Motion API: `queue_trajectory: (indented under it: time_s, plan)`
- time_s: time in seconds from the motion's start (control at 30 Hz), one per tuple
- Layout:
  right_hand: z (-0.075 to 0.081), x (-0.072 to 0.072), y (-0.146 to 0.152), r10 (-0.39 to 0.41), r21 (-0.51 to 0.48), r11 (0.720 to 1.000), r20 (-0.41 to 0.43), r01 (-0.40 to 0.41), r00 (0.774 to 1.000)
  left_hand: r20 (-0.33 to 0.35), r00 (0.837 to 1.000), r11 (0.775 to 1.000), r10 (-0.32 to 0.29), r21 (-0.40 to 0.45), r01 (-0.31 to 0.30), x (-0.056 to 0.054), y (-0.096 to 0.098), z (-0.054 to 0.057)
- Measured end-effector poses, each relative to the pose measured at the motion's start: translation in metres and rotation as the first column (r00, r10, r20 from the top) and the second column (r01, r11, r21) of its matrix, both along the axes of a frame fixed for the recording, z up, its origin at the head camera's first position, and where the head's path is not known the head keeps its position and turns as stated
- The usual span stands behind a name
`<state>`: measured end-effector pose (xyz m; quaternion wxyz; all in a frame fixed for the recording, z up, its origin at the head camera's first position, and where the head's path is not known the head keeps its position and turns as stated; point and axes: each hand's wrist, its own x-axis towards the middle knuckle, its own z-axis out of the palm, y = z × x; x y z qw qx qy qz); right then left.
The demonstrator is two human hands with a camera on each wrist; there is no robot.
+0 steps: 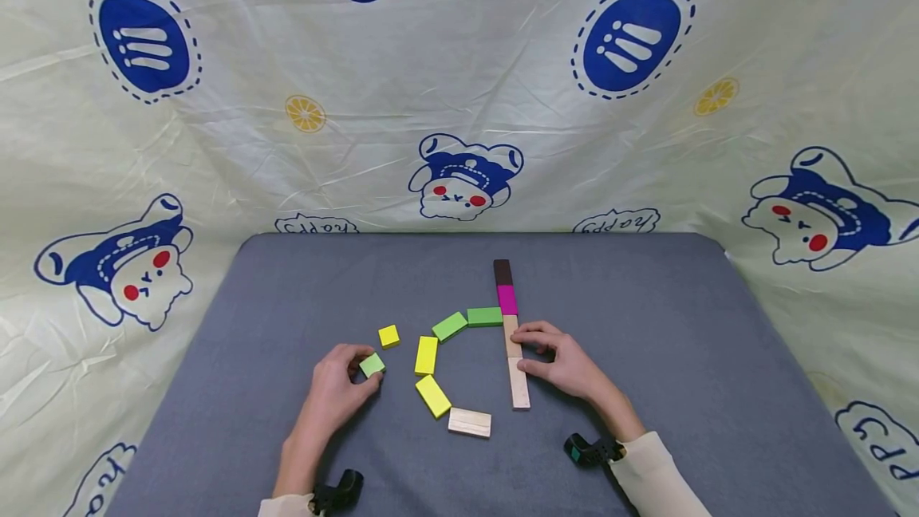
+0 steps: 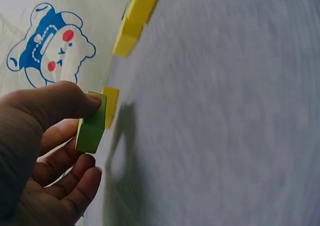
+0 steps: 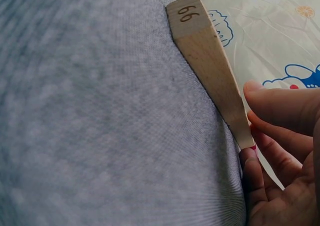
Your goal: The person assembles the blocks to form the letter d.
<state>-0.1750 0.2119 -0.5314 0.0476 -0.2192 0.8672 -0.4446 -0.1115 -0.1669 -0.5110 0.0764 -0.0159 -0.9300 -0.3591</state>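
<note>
My left hand (image 1: 336, 386) pinches a small light green block (image 1: 372, 365) between thumb and fingers, held over the cloth in the left wrist view. Just beyond it lies a small yellow block (image 1: 388, 336). At the straight column, my right hand (image 1: 563, 361) has its index fingertip on the upper plain wooden block (image 1: 511, 333) and its thumb by the lower wooden block (image 1: 519, 385). That lower block shows "66" on its end (image 3: 188, 13) in the right wrist view. A magenta block (image 1: 506, 300) and a dark brown block (image 1: 502, 272) continue the column away from me.
Left of the column, a curve holds two green blocks (image 1: 484, 317), two yellow blocks (image 1: 426, 356) and a plain wooden block (image 1: 470, 423). Grey cloth (image 1: 646, 301) covers the table, with a printed curtain (image 1: 459, 62) behind. Each wrist wears a black camera (image 1: 592, 451).
</note>
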Motion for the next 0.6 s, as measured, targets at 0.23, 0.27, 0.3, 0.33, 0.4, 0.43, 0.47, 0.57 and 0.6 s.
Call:
queue_trajectory:
  time_s: [0.23, 0.27, 0.3, 0.33, 0.4, 0.43, 0.47, 0.57, 0.6]
  plan:
    - [0.000, 0.000, 0.000, -0.001, -0.004, 1.000, 0.005, 0.001, 1.000, -0.077, 0.997, 0.997, -0.032, 0.066, 0.037, 0.005, 0.013, 0.007]
    - [0.000, 0.000, 0.000, -0.002, -0.006, 1.000, 0.004, 0.002, 1.000, -0.091, 0.995, 0.996, -0.043, 0.074, 0.050, 0.005, 0.015, 0.008]
    - [0.000, 0.000, 0.000, -0.002, -0.007, 1.000, 0.004, 0.002, 1.000, -0.102, 0.993, 0.995, -0.052, 0.082, 0.060, 0.005, 0.018, 0.008]
    - [0.000, -0.001, 0.000, -0.001, -0.007, 1.000, 0.003, 0.001, 1.000, -0.110, 0.992, 0.994, -0.059, 0.090, 0.070, 0.005, 0.020, 0.010]
    - [-0.001, -0.001, 0.000, 0.000, -0.005, 1.000, -0.001, 0.000, 1.000, -0.118, 0.990, 0.992, -0.075, 0.096, 0.087, 0.005, 0.025, 0.011]
    - [-0.001, -0.001, 0.001, 0.000, -0.005, 1.000, 0.000, 0.000, 1.000, -0.117, 0.990, 0.991, -0.081, 0.099, 0.092, 0.005, 0.027, 0.012]
    - [-0.002, -0.001, 0.001, 0.000, -0.005, 1.000, 0.001, 0.000, 1.000, -0.117, 0.989, 0.990, -0.088, 0.103, 0.100, 0.006, 0.030, 0.014]
    - [-0.003, -0.001, 0.001, 0.002, -0.003, 1.000, -0.001, -0.002, 1.000, -0.126, 0.985, 0.986, -0.114, 0.110, 0.128, 0.007, 0.036, 0.017]
    - [-0.003, -0.001, 0.001, 0.003, -0.005, 1.000, -0.001, -0.003, 1.000, -0.130, 0.984, 0.984, -0.124, 0.113, 0.139, 0.007, 0.037, 0.018]
